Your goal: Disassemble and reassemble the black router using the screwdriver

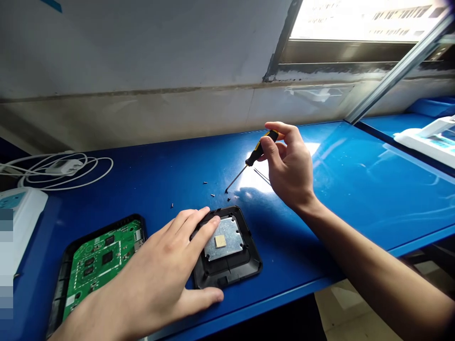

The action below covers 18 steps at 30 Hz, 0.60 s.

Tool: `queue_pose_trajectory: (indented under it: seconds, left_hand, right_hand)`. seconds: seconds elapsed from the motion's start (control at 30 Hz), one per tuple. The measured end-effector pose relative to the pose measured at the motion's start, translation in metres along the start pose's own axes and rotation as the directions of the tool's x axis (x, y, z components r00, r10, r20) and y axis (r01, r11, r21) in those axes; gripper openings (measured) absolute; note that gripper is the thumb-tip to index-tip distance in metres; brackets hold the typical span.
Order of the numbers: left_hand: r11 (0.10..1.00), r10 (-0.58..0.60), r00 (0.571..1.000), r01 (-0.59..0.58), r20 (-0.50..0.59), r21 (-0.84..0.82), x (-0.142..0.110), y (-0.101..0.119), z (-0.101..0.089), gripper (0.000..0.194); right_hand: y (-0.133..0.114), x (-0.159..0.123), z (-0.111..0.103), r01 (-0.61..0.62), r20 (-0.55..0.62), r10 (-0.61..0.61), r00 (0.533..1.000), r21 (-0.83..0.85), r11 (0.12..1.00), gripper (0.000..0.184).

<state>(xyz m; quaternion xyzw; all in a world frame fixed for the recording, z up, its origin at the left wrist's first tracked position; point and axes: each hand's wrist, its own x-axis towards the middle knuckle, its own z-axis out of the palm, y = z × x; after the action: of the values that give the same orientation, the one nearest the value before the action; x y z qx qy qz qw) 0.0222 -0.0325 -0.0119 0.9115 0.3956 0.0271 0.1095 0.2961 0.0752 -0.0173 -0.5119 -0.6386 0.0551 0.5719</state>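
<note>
Right hand [292, 166]: grip closed on the handle of one black-and-yellow screwdriver [255, 155], shaft slanting down, tip at one small dark screw [226, 191]; from here I cannot tell whether it clings there.

Left hand [167, 258]: grip wide, thumb spread from the fingers, fingertips over one black plastic cover [234, 270]. Inside the cover I log one metal plate [232, 231] bearing one beige square pad [220, 241].

Surface: blue table [163, 166], glossy, bright glare near the right hand. Room: pale wall [142, 113] behind, one window [355, 23] upper right, one metal post [394, 73].

Count on the table: four further loose screws [205, 183], beyond the cover; one green circuit board [103, 246] in a black housing [66, 279], left; one coiled white cable [113, 165] with one white adapter [67, 166]; two white devices [31, 227], one toward each side; one blue tray [433, 107], far right.
</note>
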Motion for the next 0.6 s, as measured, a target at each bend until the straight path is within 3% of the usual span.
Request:
queue_pose_trajectory:
  seconds: [0.17, 0.33, 0.6]
  left_hand:
    - [1.0, -0.007, 1.0, 0.007, 0.003, -0.004, -0.0013, -0.0005, 0.0001, 0.091]
    - [1.0, -0.005, 1.0, 0.005, 0.004, -0.003, -0.0022, -0.0017, 0.0007, 0.092]
    - [1.0, -0.011, 1.0, 0.011, 0.016, -0.013, -0.0016, -0.0011, 0.0004, 0.093]
  right_hand:
    - [-0.0054, -0.0013, -0.0022, 0.035, -0.009, -0.035, 0.999, 0.001, 0.999, 0.026]
    - [-0.0072, 0.0005, -0.0018, 0.09, -0.067, -0.082, 0.994, 0.115, 0.989, 0.022]
    - [-0.0087, 0.0014, -0.0034, 0.09, -0.057, -0.083, 0.995, 0.126, 0.988, 0.021]
